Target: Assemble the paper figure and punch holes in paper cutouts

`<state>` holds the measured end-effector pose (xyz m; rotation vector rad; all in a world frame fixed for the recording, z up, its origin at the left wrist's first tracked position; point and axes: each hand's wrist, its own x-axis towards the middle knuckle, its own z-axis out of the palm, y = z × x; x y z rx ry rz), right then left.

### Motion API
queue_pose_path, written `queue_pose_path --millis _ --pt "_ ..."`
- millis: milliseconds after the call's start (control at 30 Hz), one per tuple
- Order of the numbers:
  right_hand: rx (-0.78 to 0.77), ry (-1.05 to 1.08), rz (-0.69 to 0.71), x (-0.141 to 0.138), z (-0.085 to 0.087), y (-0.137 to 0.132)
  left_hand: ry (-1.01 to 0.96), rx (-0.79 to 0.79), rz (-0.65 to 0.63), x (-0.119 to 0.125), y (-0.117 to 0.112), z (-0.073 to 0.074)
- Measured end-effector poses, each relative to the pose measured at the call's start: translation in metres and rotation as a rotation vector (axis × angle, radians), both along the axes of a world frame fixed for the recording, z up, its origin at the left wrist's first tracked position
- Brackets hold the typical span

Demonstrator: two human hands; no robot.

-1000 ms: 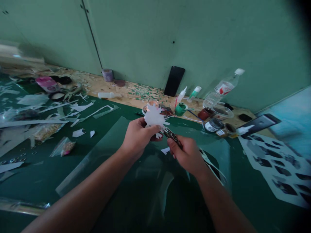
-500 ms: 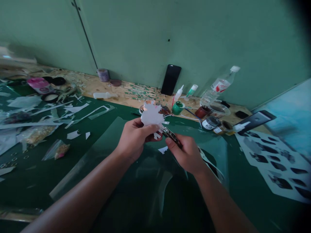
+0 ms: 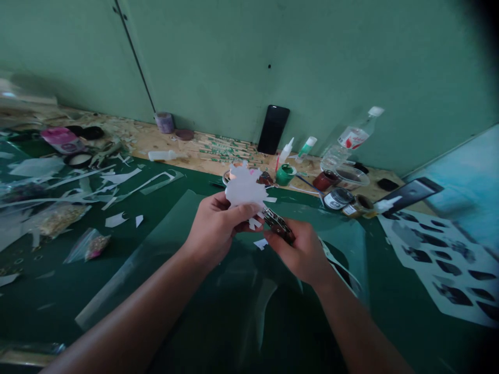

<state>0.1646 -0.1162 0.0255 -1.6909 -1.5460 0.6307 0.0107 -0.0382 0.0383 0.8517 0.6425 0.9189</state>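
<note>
My left hand (image 3: 216,226) is closed on a white cut-out shape (image 3: 244,189) with a jagged outline, pinched between thumb and fingers above the green mat (image 3: 58,280). My right hand (image 3: 302,254) grips small scissors (image 3: 277,223), whose blades meet the lower edge of the cut-out. A small white offcut (image 3: 260,243) lies on the mat just under the hands. A clear plastic sheet (image 3: 163,249) is spread beneath both arms.
Paint jars (image 3: 338,197), a green pot (image 3: 285,174), glue bottles (image 3: 284,151), a plastic water bottle (image 3: 356,136) and a black phone (image 3: 273,129) line the back. White scraps (image 3: 117,179) and small bags (image 3: 91,243) litter the left. A printed sheet (image 3: 440,254) lies at the right.
The hands stay together at the cut-out; the white shape has turned a little in my left hand and the scissors have shifted slightly along its lower edge.
</note>
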Motion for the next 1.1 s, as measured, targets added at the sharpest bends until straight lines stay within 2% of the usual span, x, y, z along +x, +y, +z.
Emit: queue_pose_path --millis 467,1100 --pt "-0.005 -0.009 0.004 -0.0003 -0.0016 -0.0006 0.057 0.018 0.061 0.0025 -0.0031 0.003" --pt "-0.036 0.074 0.015 0.0002 -0.0003 -0.0014 -0.023 0.02 0.06 0.0021 -0.003 -0.0011"
